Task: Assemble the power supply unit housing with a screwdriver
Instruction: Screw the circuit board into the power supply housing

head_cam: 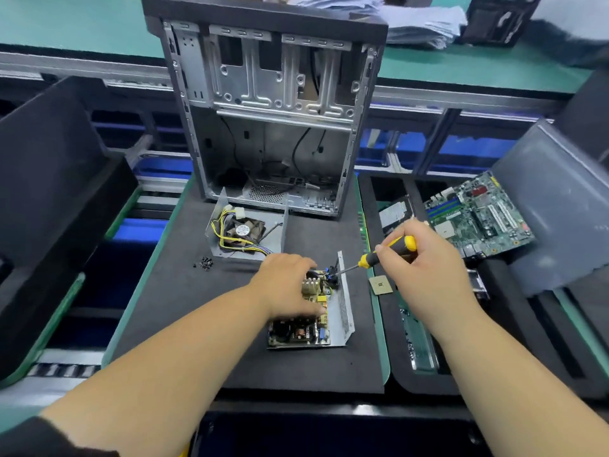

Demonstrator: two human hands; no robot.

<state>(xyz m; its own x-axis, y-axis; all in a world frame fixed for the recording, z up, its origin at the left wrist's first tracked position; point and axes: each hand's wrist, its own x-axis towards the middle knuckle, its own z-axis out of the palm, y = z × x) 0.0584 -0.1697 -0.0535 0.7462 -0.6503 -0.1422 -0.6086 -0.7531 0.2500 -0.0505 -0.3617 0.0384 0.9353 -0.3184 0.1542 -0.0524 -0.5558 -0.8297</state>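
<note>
Electronics assembly workshop, conveyor line (428, 103), foam work mat (184, 291), open computer case (273, 103), loose motherboard (478, 216)

An open power supply base (342, 311) of grey sheet metal is laid flat on the black mat, its perforated side wall raised along the right. A circuit board (298, 333) crowded with components is seated inside it. A screwdriver (379, 255) with a yellow-and-black handle is angled down to the left, its tip set at the board's far end. Farther back, the housing cover (245, 234) is lying open, with a fan and yellow wires inside. A small cluster of dark screws (205, 262) is scattered just left of it.
</note>
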